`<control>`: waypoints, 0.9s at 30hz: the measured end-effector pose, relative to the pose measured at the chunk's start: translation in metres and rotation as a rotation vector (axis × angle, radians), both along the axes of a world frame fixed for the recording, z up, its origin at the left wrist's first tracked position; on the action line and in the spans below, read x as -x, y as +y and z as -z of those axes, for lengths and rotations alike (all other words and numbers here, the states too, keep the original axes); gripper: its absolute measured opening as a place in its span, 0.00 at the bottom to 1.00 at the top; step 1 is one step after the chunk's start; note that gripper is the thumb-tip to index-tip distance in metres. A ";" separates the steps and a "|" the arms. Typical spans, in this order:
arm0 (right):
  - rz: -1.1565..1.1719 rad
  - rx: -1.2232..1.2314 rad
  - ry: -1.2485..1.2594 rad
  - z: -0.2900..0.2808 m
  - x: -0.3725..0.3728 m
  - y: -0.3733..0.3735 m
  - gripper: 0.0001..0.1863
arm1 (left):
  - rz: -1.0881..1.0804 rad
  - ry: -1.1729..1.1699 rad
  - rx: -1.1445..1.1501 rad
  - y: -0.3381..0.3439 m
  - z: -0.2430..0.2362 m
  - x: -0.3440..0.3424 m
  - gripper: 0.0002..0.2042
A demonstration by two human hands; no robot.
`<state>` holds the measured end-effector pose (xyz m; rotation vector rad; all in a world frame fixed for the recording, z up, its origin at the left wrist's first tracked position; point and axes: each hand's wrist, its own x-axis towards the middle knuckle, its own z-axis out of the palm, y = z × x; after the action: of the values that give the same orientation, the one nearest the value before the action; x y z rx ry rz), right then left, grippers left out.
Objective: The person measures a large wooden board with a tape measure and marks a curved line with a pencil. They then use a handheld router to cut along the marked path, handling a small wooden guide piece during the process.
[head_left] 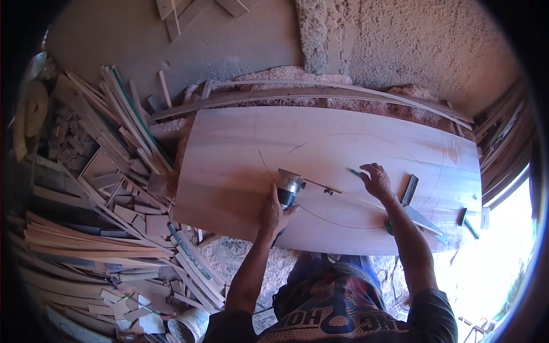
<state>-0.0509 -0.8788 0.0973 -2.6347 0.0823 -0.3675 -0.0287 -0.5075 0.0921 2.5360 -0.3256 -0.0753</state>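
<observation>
My left hand grips a silver-and-black power tool, apparently a router, resting on a pale wooden board, with a thin rod reaching rightward from its base. My right hand holds a green pencil between its fingers, above a partly drawn curved line on the board. A square with a dark stock and metal blade lies just right of that hand, partly under my forearm. A green tool lies at the board's right end; a small green object is partly hidden by my arm.
Piles of wooden strips and offcuts crowd the left. Long bent strips lie behind the board against a rough wall. More boards lean at the right, beside a bright opening. A cylindrical container sits at lower left.
</observation>
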 end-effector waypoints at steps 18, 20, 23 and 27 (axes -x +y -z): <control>-0.321 -0.591 0.052 -0.007 -0.059 0.141 0.09 | -0.166 0.266 0.231 -0.016 -0.002 -0.010 0.31; -0.354 -0.709 0.189 -0.010 -0.031 0.149 0.10 | -0.174 0.328 0.330 -0.007 0.005 -0.008 0.31; -0.351 -0.853 0.427 0.015 0.009 0.161 0.12 | -0.163 0.406 0.479 0.011 0.011 -0.013 0.31; -0.204 -1.078 0.749 0.032 0.040 0.185 0.19 | -0.415 0.659 0.633 0.040 0.019 -0.020 0.33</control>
<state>-0.0905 -0.6941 0.0655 -1.5496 0.1859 0.5992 -0.0085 -0.4677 0.0733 1.7739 0.3830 -0.5380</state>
